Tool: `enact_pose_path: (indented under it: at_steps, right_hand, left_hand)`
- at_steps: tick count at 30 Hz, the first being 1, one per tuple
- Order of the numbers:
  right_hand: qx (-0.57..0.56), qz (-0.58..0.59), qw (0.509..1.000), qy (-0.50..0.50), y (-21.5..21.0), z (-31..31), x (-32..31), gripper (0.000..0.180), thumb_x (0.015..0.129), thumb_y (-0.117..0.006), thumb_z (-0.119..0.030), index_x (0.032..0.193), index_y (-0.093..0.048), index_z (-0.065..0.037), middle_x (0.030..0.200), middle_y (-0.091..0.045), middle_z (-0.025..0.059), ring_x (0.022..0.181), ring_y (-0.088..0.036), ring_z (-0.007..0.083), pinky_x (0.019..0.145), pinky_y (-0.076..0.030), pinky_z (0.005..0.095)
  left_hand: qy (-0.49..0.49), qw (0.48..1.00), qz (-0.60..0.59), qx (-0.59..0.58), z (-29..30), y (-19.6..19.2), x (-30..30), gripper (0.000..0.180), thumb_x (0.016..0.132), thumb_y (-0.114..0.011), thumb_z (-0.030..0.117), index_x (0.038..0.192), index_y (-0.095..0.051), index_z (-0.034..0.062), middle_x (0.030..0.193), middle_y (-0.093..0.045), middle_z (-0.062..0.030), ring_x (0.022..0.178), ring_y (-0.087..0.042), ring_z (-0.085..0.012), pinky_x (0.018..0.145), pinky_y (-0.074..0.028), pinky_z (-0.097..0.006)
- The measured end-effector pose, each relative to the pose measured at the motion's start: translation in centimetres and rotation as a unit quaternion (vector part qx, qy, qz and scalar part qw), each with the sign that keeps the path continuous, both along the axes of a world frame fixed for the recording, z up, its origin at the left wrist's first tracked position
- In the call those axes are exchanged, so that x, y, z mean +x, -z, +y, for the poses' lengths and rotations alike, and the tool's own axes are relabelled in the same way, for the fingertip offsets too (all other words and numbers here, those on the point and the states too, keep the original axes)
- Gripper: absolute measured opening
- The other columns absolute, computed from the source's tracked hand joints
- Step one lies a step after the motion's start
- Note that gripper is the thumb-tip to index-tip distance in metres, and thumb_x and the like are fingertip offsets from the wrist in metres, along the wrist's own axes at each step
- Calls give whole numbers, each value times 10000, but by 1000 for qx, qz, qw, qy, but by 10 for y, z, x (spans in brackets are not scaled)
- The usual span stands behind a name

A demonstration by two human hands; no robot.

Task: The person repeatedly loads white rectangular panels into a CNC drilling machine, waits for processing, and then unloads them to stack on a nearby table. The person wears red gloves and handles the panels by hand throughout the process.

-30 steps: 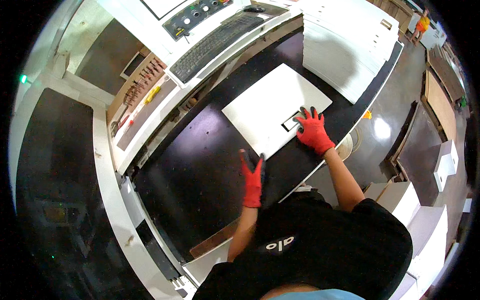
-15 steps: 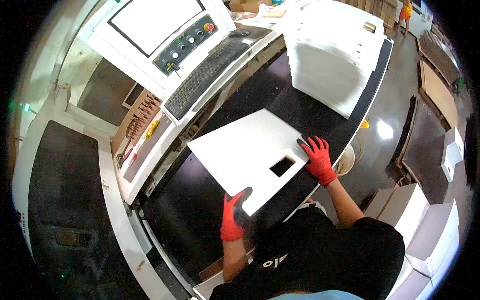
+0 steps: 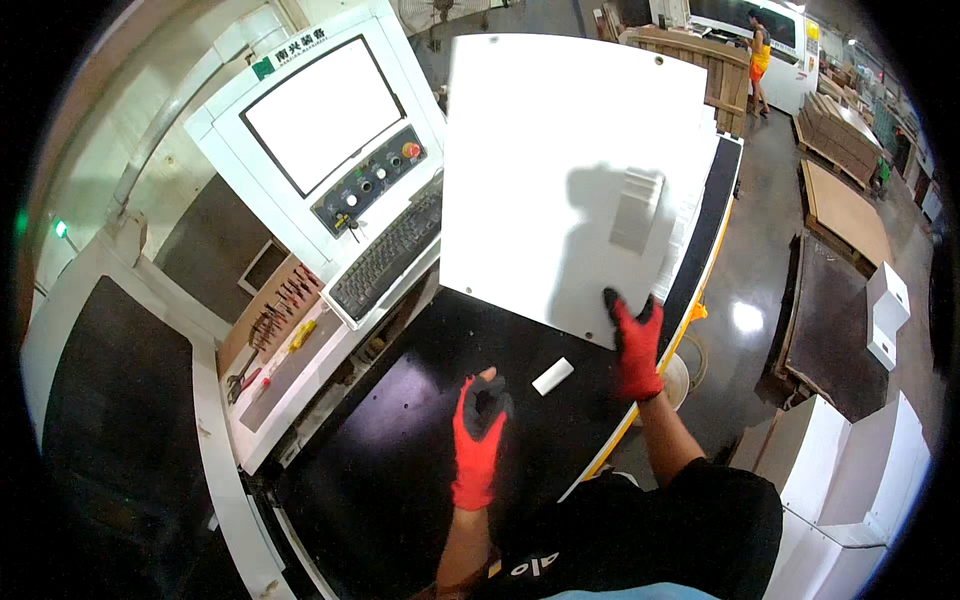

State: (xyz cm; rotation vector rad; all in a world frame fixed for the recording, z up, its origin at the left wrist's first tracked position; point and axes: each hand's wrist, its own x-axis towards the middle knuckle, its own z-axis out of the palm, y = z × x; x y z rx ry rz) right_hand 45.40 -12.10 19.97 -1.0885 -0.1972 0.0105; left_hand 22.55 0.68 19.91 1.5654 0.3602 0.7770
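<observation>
A large white panel [image 3: 530, 170] with a rectangular cutout and small round holes lies over a stack of white panels [image 3: 690, 215], whose edges show through the cutout and along the right. My right hand [image 3: 637, 350], in a red glove with dark fingertips, is at the panel's near right corner, thumb and fingers spread apart. Whether it touches the panel is unclear. Over the black tabletop [image 3: 400, 420], my left hand [image 3: 480, 435] is loosely curled with nothing in it, thumb and forefinger bowed with a gap between. To its right lies a small white rectangular piece [image 3: 553, 376].
At the left stand a control cabinet with a screen [image 3: 325, 115], a keyboard [image 3: 390, 255] and a tool board [image 3: 285, 310]. A white bucket [image 3: 673, 383] is beside the table's right edge. Stacked boards [image 3: 845, 215] line the floor on the right; a person [image 3: 760, 62] stands far off.
The panel with the cutout has gone from both my hands onto the stack. My left hand has come away from it. The small white piece now shows on the tabletop, and the view has tilted up.
</observation>
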Motion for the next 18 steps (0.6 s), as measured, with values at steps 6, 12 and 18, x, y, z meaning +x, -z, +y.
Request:
enact_pose_path:
  at_steps: [6, 12, 18]
  right_hand:
    - [72, -68, 991, -94, -53, -40, 57, 414, 1018, -661, -311, 1297, -661, -5, 1210, -677, 65, 1111, -645, 170, 994, -506, 325]
    - [-18, 33, 998, -56, -79, -45, 142, 444, 1060, -566, -324, 1389, -623, -31, 1347, -651, 127, 1082, -689, 272, 981, -557, 431]
    - [-130, -222, 886, 387, -45, -42, 93, 568, 896, -808, -224, 1396, -559, -124, 1412, -564, 154, 1215, -606, 299, 1031, -471, 440]
  left_hand:
    - [-48, 939, 225, 257, 23, 160, 13, 809, 887, -824, 322, 1579, -437, 161, 1540, -487, -207, 1430, -455, -388, 1177, -387, -498]
    - [-72, 847, 344, 398, 10, 179, 33, 878, 811, -807, 569, 1569, -463, 291, 1562, -423, -258, 1460, -359, -482, 1190, -271, -646]
    - [-96, 844, 289, 440, 9, 199, 36, 698, 851, -767, 528, 1470, -579, 263, 1522, -512, -151, 1436, -411, -435, 1192, -270, -635]
